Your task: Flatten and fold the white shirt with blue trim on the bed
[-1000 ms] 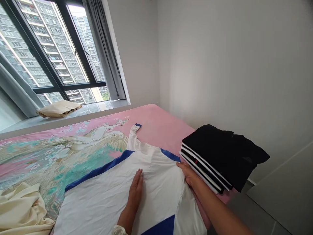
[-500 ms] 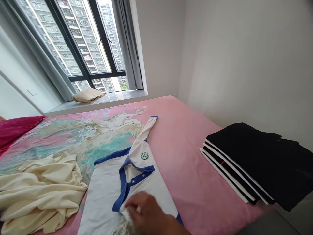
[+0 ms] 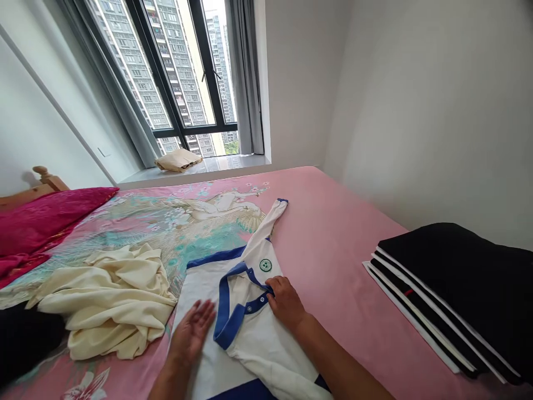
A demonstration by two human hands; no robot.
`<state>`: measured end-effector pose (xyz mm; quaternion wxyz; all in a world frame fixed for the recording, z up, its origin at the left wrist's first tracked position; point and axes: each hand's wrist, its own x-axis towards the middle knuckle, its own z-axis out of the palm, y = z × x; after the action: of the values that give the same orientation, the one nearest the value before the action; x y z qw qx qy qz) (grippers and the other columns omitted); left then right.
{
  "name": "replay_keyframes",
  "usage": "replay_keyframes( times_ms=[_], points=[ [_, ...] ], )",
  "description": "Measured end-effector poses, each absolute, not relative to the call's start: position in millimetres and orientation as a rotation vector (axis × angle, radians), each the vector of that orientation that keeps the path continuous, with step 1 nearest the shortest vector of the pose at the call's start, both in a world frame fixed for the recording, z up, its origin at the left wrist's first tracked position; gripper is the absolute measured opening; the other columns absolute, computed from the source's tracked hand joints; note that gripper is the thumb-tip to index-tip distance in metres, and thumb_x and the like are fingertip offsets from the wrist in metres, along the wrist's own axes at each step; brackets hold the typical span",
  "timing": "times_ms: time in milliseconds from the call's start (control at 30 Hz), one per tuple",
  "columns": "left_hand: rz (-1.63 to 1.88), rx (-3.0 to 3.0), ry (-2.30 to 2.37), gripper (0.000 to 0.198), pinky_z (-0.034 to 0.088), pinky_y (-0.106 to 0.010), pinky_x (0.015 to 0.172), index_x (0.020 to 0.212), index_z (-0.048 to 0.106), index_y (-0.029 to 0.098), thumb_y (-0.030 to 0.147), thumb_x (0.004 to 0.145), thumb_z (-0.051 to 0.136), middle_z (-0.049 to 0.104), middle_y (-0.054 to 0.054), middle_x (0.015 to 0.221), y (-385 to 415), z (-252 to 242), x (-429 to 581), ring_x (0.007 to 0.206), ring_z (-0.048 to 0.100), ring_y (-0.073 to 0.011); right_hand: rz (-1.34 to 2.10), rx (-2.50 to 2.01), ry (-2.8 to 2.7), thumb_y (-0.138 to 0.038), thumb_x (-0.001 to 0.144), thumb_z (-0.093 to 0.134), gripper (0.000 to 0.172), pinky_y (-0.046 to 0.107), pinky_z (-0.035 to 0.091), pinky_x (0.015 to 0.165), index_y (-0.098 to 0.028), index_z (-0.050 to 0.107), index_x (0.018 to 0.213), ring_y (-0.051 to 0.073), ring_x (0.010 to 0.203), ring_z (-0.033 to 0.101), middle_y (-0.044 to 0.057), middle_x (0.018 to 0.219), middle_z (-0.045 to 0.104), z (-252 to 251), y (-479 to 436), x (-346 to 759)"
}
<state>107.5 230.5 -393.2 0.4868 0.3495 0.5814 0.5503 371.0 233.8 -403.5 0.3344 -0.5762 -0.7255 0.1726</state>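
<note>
The white long-sleeved polo shirt (image 3: 260, 339) lay on the bed (image 3: 341, 250), inward of its right edge. The left hand (image 3: 192, 330) was over it, fingers extended, empty; the right hand's (image 3: 286, 303) were narrow at the blue collar (image 3: 231, 328), pinch unclear. The cloth seemed light, limp; the collar, likely firmer, suited gripping.

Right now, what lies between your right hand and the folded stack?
In the head view, bare pink sheet separates the right hand from the folded stack.
</note>
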Motion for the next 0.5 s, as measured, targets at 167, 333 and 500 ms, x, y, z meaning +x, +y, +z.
replay_keyframes(
  times_ms=[167, 333, 500],
  points=[
    [1.346, 1.085, 1.621, 0.024, 0.053, -0.033, 0.072, 0.088, 0.058, 0.022, 0.042, 0.084, 0.047, 0.067, 0.0, 0.077, 214.1, -354.3, 107.3, 0.075, 0.065, -0.0179, 0.457, -1.664, -1.989, -0.013, 0.081, 0.05, 0.018, 0.036, 0.041, 0.088, -0.016, 0.061, 0.095, 0.025, 0.098, 0.05, 0.012, 0.098, 0.059, -401.9, 246.6, 367.6],
    [0.876, 1.866, 1.385, 0.013, 0.048, -0.036, 0.082, 0.081, 0.068, 0.021, 0.028, 0.078, 0.057, 0.068, -0.003, 0.086, 212.4, -354.5, 207.2, 0.086, 0.061, -0.0203, 0.575, -1.637, -2.01, -0.016, 0.086, 0.044, 0.017, 0.031, 0.04, 0.084, -0.017, 0.061, 0.089, 0.021, 0.094, 0.052, 0.009, 0.095, 0.061, -395.0, 258.9, 378.2],
    [0.598, 2.273, 1.628, 0.024, 0.046, -0.041, 0.077, 0.084, 0.067, 0.018, 0.014, 0.082, 0.043, 0.066, -0.008, 0.083, 232.8, -380.9, 236.0, 0.083, 0.059, -0.0223, 0.79, -1.588, -2.006, -0.024, 0.086, 0.043, 0.017, 0.023, 0.04, 0.069, -0.019, 0.06, 0.083, 0.014, 0.076, 0.056, 0.002, 0.083, 0.063, -393.5, 275.7, 398.3]
  ],
)
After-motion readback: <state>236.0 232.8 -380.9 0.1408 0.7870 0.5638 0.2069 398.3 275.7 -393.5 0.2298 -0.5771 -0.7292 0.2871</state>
